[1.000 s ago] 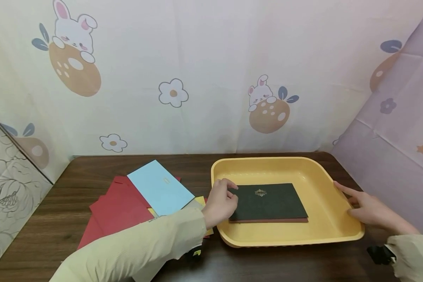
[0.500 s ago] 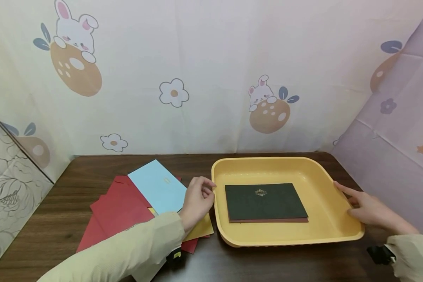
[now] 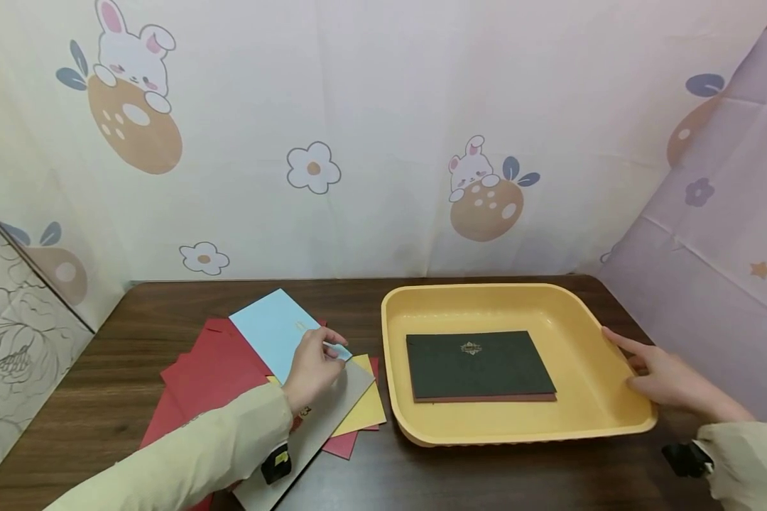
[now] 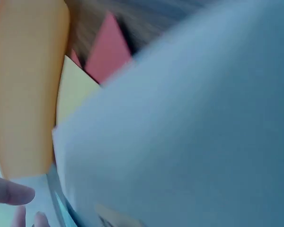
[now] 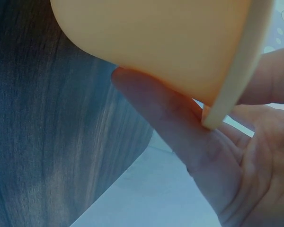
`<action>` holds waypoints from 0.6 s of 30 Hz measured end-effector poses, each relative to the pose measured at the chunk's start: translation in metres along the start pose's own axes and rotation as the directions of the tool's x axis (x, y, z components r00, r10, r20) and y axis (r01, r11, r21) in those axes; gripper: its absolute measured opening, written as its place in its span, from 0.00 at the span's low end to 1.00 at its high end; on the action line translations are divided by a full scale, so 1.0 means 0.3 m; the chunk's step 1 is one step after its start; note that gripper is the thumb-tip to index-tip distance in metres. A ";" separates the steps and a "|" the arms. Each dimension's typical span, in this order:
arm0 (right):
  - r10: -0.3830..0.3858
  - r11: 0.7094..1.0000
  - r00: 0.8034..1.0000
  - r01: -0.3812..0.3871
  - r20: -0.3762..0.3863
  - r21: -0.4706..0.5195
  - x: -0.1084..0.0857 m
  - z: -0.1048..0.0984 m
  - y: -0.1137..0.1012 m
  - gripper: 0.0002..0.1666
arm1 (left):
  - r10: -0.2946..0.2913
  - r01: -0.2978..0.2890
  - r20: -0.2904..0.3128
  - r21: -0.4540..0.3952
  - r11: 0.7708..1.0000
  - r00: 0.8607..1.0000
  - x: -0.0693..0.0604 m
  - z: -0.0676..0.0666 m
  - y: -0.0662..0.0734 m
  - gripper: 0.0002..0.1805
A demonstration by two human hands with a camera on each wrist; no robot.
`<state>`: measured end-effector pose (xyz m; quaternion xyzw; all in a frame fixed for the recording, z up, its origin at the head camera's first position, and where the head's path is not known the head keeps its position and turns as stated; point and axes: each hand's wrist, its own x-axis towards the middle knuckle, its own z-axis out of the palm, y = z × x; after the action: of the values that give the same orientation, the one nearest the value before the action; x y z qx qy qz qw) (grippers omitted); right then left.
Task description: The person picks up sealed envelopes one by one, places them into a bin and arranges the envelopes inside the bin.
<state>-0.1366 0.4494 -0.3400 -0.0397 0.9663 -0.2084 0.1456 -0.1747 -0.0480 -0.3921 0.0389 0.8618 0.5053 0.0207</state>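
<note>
My left hand (image 3: 312, 370) hovers over the right end of a light blue envelope (image 3: 275, 330), its fingers loosely bent and nothing seen in them. Beneath that arm lies a grey card or envelope (image 3: 341, 404) with a small printed motif. In the left wrist view, the fingertips (image 4: 14, 191) appear at lower left, apart from one another. My right hand (image 3: 667, 380) holds the right side of a yellow plastic tray (image 3: 588, 419); the right wrist view shows the thumb (image 5: 156, 109) against its outer wall below the rim. A dark green card (image 3: 482, 365) lies inside, above a reddish one.
Several red envelopes (image 3: 220, 369) fan out at the left of the dark wooden table (image 3: 121, 355). A yellow envelope (image 3: 367, 411) sticks out beneath the grey one. A patterned cloth (image 3: 383, 106) hangs behind the table. A large blurred pale surface fills much of the left wrist view.
My left hand has moved left from the green card, past the tray's rim, to above the light blue envelope. The right hand stays on the tray.
</note>
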 end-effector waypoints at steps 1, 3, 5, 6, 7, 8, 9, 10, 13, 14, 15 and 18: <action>0.010 1.000 1.000 -0.010 -0.003 0.000 -0.001 -0.001 -0.002 0.50 | -0.013 0.013 0.002 0.012 1.000 1.000 -0.001 -0.007 -0.007 0.15; 0.004 1.000 1.000 -0.004 -0.009 -0.017 -0.002 -0.001 -0.002 0.50 | -0.036 0.036 0.004 0.034 0.999 0.999 -0.002 -0.022 -0.019 0.16; 0.000 0.999 1.000 -0.001 -0.021 -0.034 -0.001 -0.001 -0.005 0.50 | -0.057 0.057 -0.001 0.056 0.997 0.998 0.000 -0.040 -0.027 0.16; -0.007 0.999 1.000 0.006 -0.026 -0.040 -0.001 -0.002 -0.006 0.50 | -0.064 0.065 -0.004 0.063 0.996 0.998 0.002 -0.050 -0.031 0.17; -0.011 0.999 0.999 0.009 -0.031 -0.044 -0.001 -0.002 -0.007 0.50 | -0.073 0.074 -0.005 0.067 0.995 0.997 0.004 -0.061 -0.034 0.17; -0.010 0.999 0.999 0.009 -0.034 -0.047 -0.001 -0.002 -0.009 0.50 | -0.078 0.078 -0.006 0.072 0.994 0.997 0.008 -0.072 -0.039 0.17; -0.007 0.999 0.999 0.005 -0.038 -0.049 -0.002 -0.003 -0.013 0.50 | -0.080 0.081 -0.008 0.076 0.994 0.997 0.011 -0.083 -0.043 0.17; -0.011 0.999 0.999 0.009 -0.038 -0.050 -0.003 -0.003 -0.014 0.49 | -0.082 0.082 -0.009 0.078 0.994 0.997 0.014 -0.095 -0.046 0.17; -0.017 0.998 0.999 0.015 -0.040 -0.058 -0.004 -0.005 -0.017 0.49 | -0.089 0.089 -0.009 0.097 0.991 0.996 0.023 -0.130 -0.062 0.18; -0.012 0.998 0.999 0.010 -0.043 -0.066 -0.005 -0.005 -0.018 0.49 | -0.092 0.093 -0.008 0.111 0.989 0.996 0.025 -0.141 -0.068 0.19; -0.019 0.997 0.999 0.016 -0.045 -0.069 -0.004 -0.006 -0.017 0.49 | -0.098 0.098 -0.007 0.127 0.987 0.995 0.025 -0.151 -0.072 0.20; -0.023 0.998 0.999 0.020 -0.044 -0.067 -0.004 -0.006 -0.014 0.49 | -0.117 0.115 0.000 0.178 0.977 0.993 0.027 -0.174 -0.089 0.22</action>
<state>-0.1361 0.4464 -0.3363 -0.0501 0.9753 -0.1786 0.1202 -0.1879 -0.1058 -0.3899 -0.0073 0.9042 0.4240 0.0510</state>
